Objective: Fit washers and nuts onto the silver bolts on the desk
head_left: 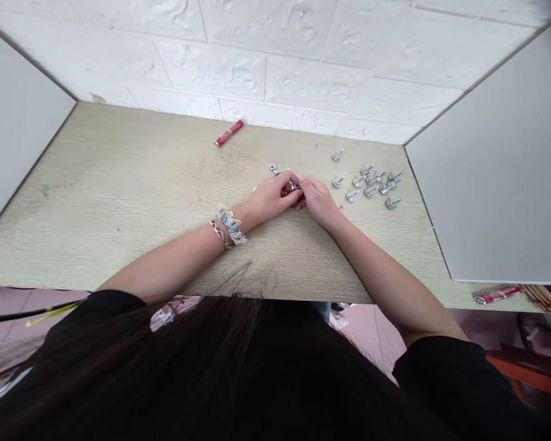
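My left hand (272,197) and my right hand (316,199) meet at the middle of the wooden desk (119,196), fingers curled together around a small shiny metal bolt (294,185). Only the bolt's tip shows between the fingers. A loose nut and bolt (275,169) lie just beyond my left hand. Several more silver bolts (371,180) are scattered to the right of my right hand. My left wrist wears a chain bracelet and a fabric scrunchie (229,225).
A red tube (228,133) lies at the back of the desk near the white brick wall. Grey partition panels stand at the left (13,116) and right (500,171). Another red tube (496,296) rests at the desk's front right corner.
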Available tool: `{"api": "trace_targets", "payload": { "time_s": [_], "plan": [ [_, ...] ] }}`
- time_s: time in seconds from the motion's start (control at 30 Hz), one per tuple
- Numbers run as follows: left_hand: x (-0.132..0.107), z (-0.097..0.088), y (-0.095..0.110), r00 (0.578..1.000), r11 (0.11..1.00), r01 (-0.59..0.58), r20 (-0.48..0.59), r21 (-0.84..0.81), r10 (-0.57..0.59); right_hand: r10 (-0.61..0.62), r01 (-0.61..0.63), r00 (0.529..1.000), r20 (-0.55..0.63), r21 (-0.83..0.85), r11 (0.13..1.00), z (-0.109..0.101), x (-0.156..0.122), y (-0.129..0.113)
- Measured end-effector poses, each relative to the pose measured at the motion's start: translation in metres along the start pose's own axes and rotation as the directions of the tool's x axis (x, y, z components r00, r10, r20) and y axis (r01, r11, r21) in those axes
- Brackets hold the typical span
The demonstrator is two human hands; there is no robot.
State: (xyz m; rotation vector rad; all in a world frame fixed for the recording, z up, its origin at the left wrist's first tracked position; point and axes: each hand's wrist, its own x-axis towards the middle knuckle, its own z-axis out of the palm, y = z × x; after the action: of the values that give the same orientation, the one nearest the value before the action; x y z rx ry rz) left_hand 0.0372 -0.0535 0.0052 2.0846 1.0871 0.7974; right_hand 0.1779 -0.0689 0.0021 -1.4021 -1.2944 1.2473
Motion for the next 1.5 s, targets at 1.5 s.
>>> {"api": "trace_targets", "payload": {
  "time_s": [1.5],
  "plan": [
    [-0.0001,-0.0027,0.0047,0.999,1.0,0.016,0.045,0.015,-0.016,-0.025,0.025,1.0,0.018,-0.021,0.999,-0.001,0.0015,0.001]
  ]
}}
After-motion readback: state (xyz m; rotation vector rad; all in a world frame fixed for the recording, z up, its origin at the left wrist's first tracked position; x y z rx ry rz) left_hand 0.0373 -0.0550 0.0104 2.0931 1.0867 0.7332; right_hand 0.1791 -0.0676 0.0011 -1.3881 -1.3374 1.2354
